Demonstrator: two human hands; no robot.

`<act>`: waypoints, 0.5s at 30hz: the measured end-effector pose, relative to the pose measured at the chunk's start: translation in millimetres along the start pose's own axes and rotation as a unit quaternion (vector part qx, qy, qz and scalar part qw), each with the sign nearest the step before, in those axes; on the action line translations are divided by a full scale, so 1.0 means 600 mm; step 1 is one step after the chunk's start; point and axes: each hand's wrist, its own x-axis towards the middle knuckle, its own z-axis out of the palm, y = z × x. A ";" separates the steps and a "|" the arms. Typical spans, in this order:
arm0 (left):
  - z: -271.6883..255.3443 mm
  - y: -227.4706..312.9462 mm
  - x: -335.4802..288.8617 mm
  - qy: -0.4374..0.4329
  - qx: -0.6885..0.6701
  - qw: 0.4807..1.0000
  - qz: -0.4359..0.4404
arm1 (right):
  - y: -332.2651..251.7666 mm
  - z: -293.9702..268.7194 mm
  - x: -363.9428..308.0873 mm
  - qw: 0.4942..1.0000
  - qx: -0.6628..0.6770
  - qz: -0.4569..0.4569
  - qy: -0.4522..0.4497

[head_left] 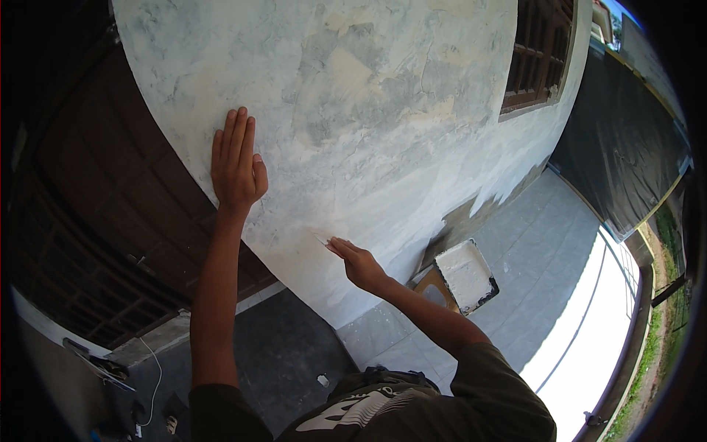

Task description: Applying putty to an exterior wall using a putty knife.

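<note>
My left hand point(237, 166) lies flat against the white, patchily plastered wall point(383, 125), near its left edge, with fingers stretched upward and nothing in it. Lower and to the right, my right hand point(361, 264) is closed around a small putty knife point(321, 239). The thin, pale blade points up and left and meets the wall surface or lies very close to it; its handle is hidden in my fingers. Grey and cream patches show across the wall's upper part, while the lower right is whiter.
A tray of white paste point(467, 274) with dark edges stands by the wall's foot on grey floor tiles point(526, 254), beside a brownish board point(434, 287). Dark wooden doors point(125, 162) are at left, a barred window point(541, 51) upper right. A white cable point(157, 376) trails at lower left.
</note>
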 end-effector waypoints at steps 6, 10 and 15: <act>-0.007 -0.002 -0.002 -0.001 -0.003 1.000 -0.002 | -0.075 -0.169 0.192 0.946 -0.048 -0.077 0.310; -0.005 -0.002 -0.001 0.002 -0.004 1.000 0.000 | -0.116 -0.247 0.343 0.884 -0.144 -0.161 0.414; -0.005 0.002 0.001 -0.001 -0.002 1.000 -0.003 | -0.123 -0.168 0.362 0.909 -0.161 -0.154 0.352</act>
